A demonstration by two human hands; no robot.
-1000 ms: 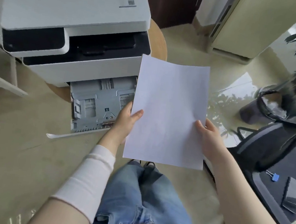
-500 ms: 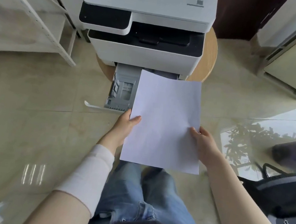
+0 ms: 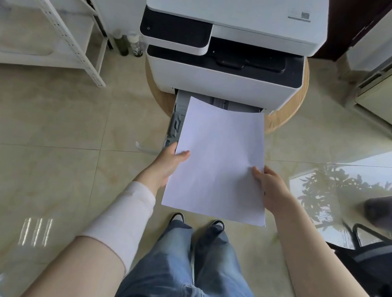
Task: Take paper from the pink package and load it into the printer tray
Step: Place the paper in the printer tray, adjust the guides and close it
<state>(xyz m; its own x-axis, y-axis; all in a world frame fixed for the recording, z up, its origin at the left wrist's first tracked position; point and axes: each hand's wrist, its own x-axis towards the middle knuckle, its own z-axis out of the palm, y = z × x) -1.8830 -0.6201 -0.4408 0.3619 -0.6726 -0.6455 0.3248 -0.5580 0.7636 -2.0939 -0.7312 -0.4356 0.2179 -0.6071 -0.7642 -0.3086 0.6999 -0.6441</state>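
I note both hands pinching the white paper stack by its side edges, left hand and right hand, long axis pointing away toward the pulled-out grey plastic printer tray directly beneath its far end.

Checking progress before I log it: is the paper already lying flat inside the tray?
No, the paper is held above the open tray by the left hand and right hand.
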